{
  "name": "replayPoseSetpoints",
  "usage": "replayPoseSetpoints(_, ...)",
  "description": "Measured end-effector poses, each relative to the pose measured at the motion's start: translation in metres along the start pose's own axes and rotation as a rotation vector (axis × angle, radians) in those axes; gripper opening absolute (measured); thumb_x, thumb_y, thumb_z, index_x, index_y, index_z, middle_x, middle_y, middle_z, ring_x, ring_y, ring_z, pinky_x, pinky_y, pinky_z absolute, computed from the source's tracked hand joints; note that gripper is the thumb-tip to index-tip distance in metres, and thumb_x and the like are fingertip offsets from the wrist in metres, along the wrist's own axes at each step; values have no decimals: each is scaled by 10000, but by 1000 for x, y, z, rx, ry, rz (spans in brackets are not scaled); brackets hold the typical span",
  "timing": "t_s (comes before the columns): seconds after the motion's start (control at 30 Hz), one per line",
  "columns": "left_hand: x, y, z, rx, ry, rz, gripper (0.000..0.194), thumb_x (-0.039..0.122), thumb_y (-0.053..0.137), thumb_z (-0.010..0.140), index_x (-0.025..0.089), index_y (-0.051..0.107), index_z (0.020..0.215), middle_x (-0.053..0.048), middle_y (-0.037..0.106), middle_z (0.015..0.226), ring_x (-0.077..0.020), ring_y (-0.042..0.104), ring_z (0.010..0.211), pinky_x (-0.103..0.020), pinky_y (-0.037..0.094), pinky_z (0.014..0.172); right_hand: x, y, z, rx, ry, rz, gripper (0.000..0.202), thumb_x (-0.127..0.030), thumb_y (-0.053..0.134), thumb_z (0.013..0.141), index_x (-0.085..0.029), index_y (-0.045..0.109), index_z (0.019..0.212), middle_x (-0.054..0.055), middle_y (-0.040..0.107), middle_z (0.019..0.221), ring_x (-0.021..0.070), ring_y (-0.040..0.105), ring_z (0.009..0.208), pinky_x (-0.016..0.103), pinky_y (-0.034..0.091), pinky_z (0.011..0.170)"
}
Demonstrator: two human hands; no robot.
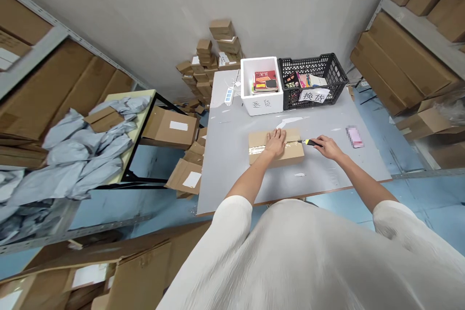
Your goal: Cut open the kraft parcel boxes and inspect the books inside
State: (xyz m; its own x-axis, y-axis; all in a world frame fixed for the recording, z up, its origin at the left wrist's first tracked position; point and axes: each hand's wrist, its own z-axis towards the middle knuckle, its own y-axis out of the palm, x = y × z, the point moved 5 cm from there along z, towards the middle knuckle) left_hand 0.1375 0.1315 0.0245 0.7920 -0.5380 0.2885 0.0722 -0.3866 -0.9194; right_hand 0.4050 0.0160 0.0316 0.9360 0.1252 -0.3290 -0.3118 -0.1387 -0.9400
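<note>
A brown cardboard box (290,157) lies lengthwise on the grey table (225,169), with shiny clear tape along the middle of its top. My left hand (276,143) rests flat on the box top, fingers stretched out and a little apart. In my right hand (327,147) is a utility knife (311,142) with a black and yellow handle. Its blade points left and reaches the right end of the box at the taped seam; whether it has gone into the tape I cannot tell.
At the table's back stand a white foam box (262,105) with books and a black plastic crate (337,82) with stationery. A power strip (229,96) lies left, a blurred pink item (354,136) right. Stacked cartons (207,75) and a side table with grey parcels (72,147) flank the workspace.
</note>
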Motion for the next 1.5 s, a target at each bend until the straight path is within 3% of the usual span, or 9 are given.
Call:
replayPoseSetpoints(0.4,0,3,0,27,-31,-29,677,389,311,1110,249,265,1770,-127,201,1866,-325,132,1737,-621,87,1391,9,-6,15,-10,-2,81,523,-438,467,1104,-273,663,1560,162,703,1355,334,662,1177,439,507,1020)
replayPoseSetpoints(0.57,2,7,-3,33,-34,-28,667,380,299,1115,231,279,1764,-139,178,1870,-329,112,1740,-630,58,1390,9,-5,21,-17,-8,-6,515,-400,491,1098,-278,650,1573,182,688,1402,372,630,1253,482,473,1047)
replayPoseSetpoints(0.77,-1,10,-5,25,-19,-41,683,411,324,1113,249,253,1772,-123,162,1878,-316,98,1746,-609,52,1397,31,-29,27,73,73,-44,558,-405,498,1088,-246,600,1613,210,662,1427,413,595,1288,512,460,1050)
replayPoseSetpoints(0.87,-4,11,-5,24,-22,-71,712,422,361,1099,251,235,1779,-119,157,1880,-317,76,1750,-611,36,1398,29,-31,34,81,68,17,554,-421,530,1073,-222,615,1584,201,665,1418,407,596,1298,510,475,1070)
replayPoseSetpoints(1.0,-4,9,-17,61,25,-90,749,507,423,1079,256,266,1768,-110,136,1884,-315,46,1752,-584,4,1402,14,-18,51,104,72,163,495,-426,565,1044,-219,687,1476,166,691,1366,368,641,1252,488,512,1087)
replayPoseSetpoints(1.17,-2,10,-55,116,50,-72,925,689,601,984,264,298,1748,-160,186,1862,-385,98,1734,-638,53,1380,-21,-6,89,98,-7,241,482,-425,567,1017,-199,709,1419,170,709,1386,364,636,1293,504,516,1119)
replayPoseSetpoints(1.33,-1,10,-85,101,84,-9,906,573,750,937,282,362,1702,-173,358,1781,-367,287,1663,-589,188,1351,-67,6,125,-31,-87,173,455,-414,570,1004,-201,722,1377,160,724,1442,391,608,1357,553,467,1147)
replayPoseSetpoints(1.5,-6,5,-90,82,120,41,751,482,737,969,312,442,1638,-151,421,1744,-368,353,1614,-586,213,1328,-80,12,121,-120,1,97,428,-396,560,1023,-191,716,1365,161,750,1407,375,639,1327,514,448,1130)
